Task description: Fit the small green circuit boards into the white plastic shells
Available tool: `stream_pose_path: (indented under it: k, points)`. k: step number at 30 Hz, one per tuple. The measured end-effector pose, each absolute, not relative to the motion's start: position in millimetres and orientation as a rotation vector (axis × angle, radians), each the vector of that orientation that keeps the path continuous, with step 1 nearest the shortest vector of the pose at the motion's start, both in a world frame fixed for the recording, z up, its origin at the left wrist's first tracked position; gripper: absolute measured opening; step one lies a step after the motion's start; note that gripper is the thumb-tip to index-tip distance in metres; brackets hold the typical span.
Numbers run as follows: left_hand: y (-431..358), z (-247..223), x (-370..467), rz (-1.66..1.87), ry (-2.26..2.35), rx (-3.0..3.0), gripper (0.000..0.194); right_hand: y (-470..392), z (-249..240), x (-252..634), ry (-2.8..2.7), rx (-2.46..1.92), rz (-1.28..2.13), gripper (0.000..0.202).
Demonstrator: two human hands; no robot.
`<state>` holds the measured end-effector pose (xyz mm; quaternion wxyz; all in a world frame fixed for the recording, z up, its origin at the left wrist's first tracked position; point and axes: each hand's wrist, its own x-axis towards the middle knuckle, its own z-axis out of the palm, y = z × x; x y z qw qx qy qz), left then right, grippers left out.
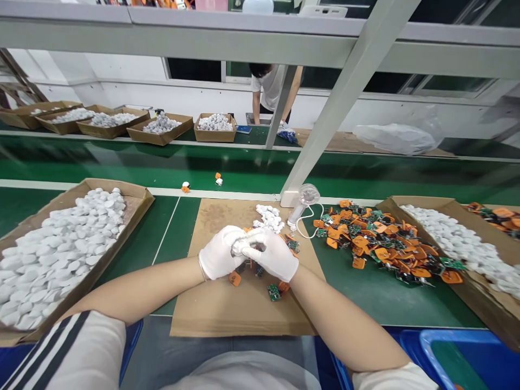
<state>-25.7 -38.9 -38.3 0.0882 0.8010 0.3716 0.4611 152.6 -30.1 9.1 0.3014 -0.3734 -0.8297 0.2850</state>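
My left hand (221,254), in a white glove, is closed round a small white plastic part (238,247). My right hand (274,254), also gloved, meets it there, thumb and fingers pinching the same part from the other side. Below the hands lies a sheet of brown cardboard (227,314). On it are a green circuit board (274,292) and an orange piece (234,278), with more boards partly hidden under my hands. Just beyond them sits a small heap of white caps (268,218).
A cardboard tray of white caps (60,238) stands left; another tray (467,244) stands right. Orange pieces with circuit boards (374,238) are heaped beside a small clear fan (306,197). A slanted metal post (337,108) rises ahead. Beyond the green conveyor (101,157), a person (270,89) bends forward.
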Motion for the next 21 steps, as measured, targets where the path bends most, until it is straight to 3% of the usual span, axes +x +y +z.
stream_pose_path:
  k: [4,9,15,21]
  points:
    - [-39,-39,-28,1.427,1.162,2.241,0.04,-26,8,155,-2.118,-0.98,0.81,0.015]
    - [-39,-45,-30,1.385,0.928,2.307,0.025,-22,8,158,-2.081,-0.981,0.997,0.014]
    - [-40,-38,-32,1.421,0.763,2.384,0.022,-25,8,160,-1.947,-0.835,1.373,0.018]
    - [-38,-30,-32,1.416,0.691,2.409,0.015,-24,11,160,-1.818,-0.824,1.514,0.025]
